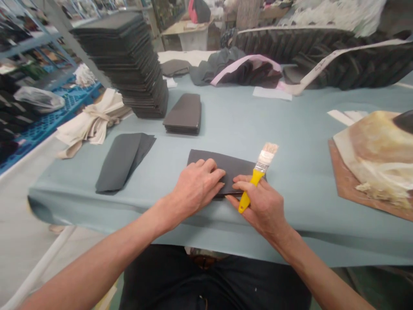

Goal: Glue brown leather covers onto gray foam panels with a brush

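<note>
A dark grey, thin flat panel (237, 165) lies near the table's front edge, under both hands. My left hand (196, 185) is bent over its left half, fingers curled and pressed onto it. At its right end my right hand (263, 202) is closed around a paintbrush (254, 181) with a yellow handle and pale bristles, which point up and away from me. The fingers of that hand also touch the panel's near edge, with the thumb low beside it. What lies beneath my left palm is hidden.
A tall stack of dark panels (129, 64) stands at back left, beside a short stack (183, 112). Loose dark panels (119, 161) lie left. A glue-crusted yellowish container (374, 150) sits on a brown board (345, 176) at right. More dark pieces (297, 51) line the back.
</note>
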